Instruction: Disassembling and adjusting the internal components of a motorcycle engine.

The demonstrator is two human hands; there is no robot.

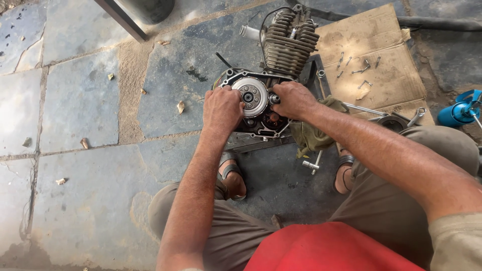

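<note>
engine: we see a small motorcycle engine lying on the stone floor, side cover off, finned cylinder pointing away from the person
clutch: round silver clutch assembly sits in the open crankcase, facing up, between both hands
left hand: we mark the left hand on the left rim of the clutch, fingers curled over its edge, touching it; grip looks narrow, pressed on the disc rather than wrapped round it
right hand: right hand at the right side of the clutch, fingers bent tight over a small metal part just beside the disc; we cannot tell if it pinches that part or only presses on it
rag: olive cloth bunched under the right forearm, touching the engine's right side
tools: T-handle wrench on the floor near the right foot; ring spanner farther right
cardboard: flattened sheet beside the cylinder, loose bolts scattered on it
oil can: blue, at right edge, well apart from the hands
person: squatting, sandalled feet just below the engine
</note>
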